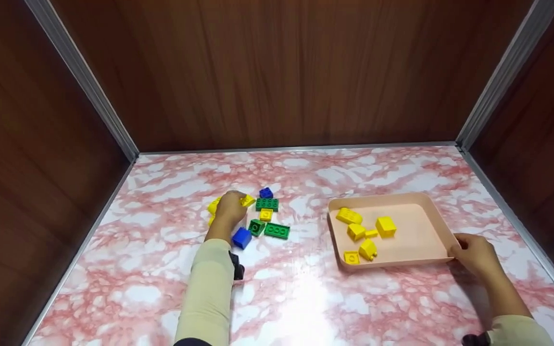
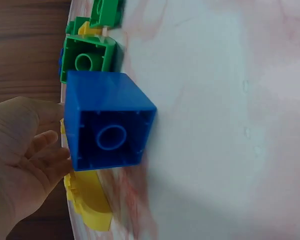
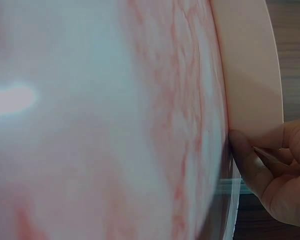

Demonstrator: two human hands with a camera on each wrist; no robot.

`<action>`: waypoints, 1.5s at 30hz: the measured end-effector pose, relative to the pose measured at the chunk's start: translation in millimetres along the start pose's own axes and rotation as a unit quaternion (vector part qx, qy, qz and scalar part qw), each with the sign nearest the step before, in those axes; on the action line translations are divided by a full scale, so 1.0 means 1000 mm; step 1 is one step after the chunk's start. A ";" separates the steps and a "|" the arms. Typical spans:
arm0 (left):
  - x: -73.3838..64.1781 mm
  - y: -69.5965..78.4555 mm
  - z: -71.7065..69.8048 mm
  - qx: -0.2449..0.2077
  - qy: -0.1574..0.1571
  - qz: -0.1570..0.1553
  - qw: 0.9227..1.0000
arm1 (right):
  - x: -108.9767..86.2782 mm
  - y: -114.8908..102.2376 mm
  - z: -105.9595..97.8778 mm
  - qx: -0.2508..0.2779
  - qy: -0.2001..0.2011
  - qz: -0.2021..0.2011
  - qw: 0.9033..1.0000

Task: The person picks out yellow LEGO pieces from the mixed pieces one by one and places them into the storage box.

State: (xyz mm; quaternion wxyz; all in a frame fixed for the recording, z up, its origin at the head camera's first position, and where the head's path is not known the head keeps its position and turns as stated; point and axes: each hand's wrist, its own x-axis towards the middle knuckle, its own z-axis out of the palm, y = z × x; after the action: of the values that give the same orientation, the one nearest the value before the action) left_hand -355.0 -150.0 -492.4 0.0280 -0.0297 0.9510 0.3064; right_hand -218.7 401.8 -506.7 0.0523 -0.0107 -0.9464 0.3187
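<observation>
My left hand (image 1: 231, 206) is among loose toy building bricks, its fingers curled at a yellow brick (image 1: 247, 200) that it pinches. In the left wrist view a blue brick (image 2: 112, 125) hides the fingertips of that hand (image 2: 25, 145). Other yellow bricks (image 1: 214, 205) lie on the hand's far left side. My right hand (image 1: 478, 254) grips the near right corner of a shallow peach tray (image 1: 421, 240), thumb and fingers on its wall. Several yellow bricks (image 1: 386, 227) lie in the tray's left and middle.
Right of my left hand lie a small blue brick (image 1: 266, 192), green bricks (image 1: 267, 204) and a yellow brick (image 1: 266, 215). Brown wood-grain panels (image 1: 277, 72) enclose the back and sides of the pink-and-white marbled table (image 1: 137, 293).
</observation>
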 end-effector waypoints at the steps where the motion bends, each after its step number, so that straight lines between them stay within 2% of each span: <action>1: 0.000 0.000 0.000 -0.001 -0.005 -0.003 1.000 | 0.001 0.000 0.000 -0.001 0.000 0.000 1.000; 9: 0.001 0.005 -0.003 0.049 -0.024 0.012 0.998 | 0.001 0.000 0.000 0.006 -0.016 0.021 1.000; 18: 0.002 0.008 -0.004 0.099 -0.002 0.016 0.995 | 0.001 -0.001 -0.001 0.015 -0.021 0.031 0.999; 25: 0.001 0.008 -0.004 0.092 -0.002 0.009 0.996 | -0.001 -0.003 -0.002 0.021 -0.018 0.026 0.999; 31: 0.000 0.009 -0.004 0.087 0.004 0.014 0.996 | -0.001 -0.002 -0.002 0.036 -0.026 0.040 0.998; 38: -0.002 0.010 -0.005 0.085 0.012 0.009 0.996 | -0.001 -0.001 0.000 0.014 -0.026 0.034 0.999; 45: -0.002 0.015 -0.009 0.066 0.035 0.006 0.997 | 0.000 -0.001 -0.001 0.010 -0.017 0.028 0.999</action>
State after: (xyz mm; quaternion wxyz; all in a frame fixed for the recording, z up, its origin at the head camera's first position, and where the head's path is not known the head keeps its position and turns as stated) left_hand -354.9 -143.1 -475.8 -0.0055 -0.0325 0.9698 0.2415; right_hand -218.6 402.0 -505.3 0.0271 -0.0307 -0.9432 0.3297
